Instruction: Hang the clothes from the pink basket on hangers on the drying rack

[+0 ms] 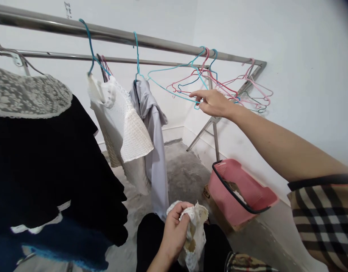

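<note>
White garment [201, 232], crumpled and showing yellowish patches, gathered in our left hand [176, 228], well below the front rail [114, 35]. Left thumb and fingers pinch a fold of its cloth; the rest droops past the hand. Our right hand [210, 102] is raised just under the rail, toward its far end: index finger extended, the others curled in at the lower corner of a light-blue hanger [170, 68]. Cannot tell whether they close on the wire. That hanger hooks over the rail, tilted.

Next out, more bare hangers on the same stretch of rail, pink, red and blue, overlapping; a pink hanger [249, 75] hooks near the rail's far end. Left of these along the rail: grey garment [157, 151], then white knit top [125, 124], each on a hanger over the rail. Black top [57, 162] with pale lace collar hangs at the rail's near end; cannot tell what its hanger hooks on. Blue garment below it.

Behind the front rail, a thinner back rail [77, 56]. On the floor below the rail's far end, pink basket [223, 194] with black handle; cloth inside, too hidden to name. Cardboard box [208, 198] under the basket.
</note>
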Demonstrator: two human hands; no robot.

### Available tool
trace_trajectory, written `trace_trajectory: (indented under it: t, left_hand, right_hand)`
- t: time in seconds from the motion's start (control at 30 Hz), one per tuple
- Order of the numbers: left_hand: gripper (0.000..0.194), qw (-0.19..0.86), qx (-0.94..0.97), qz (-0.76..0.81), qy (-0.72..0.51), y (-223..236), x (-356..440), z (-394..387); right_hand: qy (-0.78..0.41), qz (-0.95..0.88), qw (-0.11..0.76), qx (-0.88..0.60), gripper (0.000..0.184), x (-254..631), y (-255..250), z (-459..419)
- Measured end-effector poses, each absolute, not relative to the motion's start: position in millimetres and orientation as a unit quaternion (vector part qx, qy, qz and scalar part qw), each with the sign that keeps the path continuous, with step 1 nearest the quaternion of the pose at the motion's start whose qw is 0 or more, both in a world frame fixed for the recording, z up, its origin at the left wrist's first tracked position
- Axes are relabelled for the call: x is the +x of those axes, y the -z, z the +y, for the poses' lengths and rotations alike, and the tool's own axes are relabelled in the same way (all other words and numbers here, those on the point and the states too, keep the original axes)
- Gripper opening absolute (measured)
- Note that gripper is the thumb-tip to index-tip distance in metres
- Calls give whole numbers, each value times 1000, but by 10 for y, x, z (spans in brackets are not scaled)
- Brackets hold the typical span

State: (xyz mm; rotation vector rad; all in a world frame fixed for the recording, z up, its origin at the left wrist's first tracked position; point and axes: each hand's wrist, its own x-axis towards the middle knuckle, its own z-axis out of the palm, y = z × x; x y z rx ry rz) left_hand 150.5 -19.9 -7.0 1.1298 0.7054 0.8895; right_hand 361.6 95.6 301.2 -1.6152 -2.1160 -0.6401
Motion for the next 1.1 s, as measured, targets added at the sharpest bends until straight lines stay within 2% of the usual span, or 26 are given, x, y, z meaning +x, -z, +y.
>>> trace_trajectory:
  t: [0.17, 0.27, 0.4, 0.73, 0.97, 1.1]
  left_hand:
    - [24, 699, 501, 320, -399, 52, 1517, -200]
    - [24, 701, 499, 319, -397, 42, 1529, -197]
    - [22, 696, 505, 318, -399, 70, 1545, -175]
    - [26, 693, 505, 337, -388, 72, 1586, -134]
    - [24, 693, 510, 339, -380, 116, 1623, -71]
    - [25, 694, 511, 342, -375, 126, 1641, -44]
  right_hand:
    - [341, -685, 164, -622, 50, 3798, -2900, 1017]
    - [387, -638, 101, -658, 46, 4005, -2823, 1092]
    - [392, -603, 49, -693, 40, 4325, -2783, 1194]
    - [383, -544, 12, -747, 37, 4922, -2839, 1380]
    - [371, -519, 38, -769, 35, 5136, -2852, 1434]
    - [391, -539, 113, -737, 34, 5127, -2810, 1387]
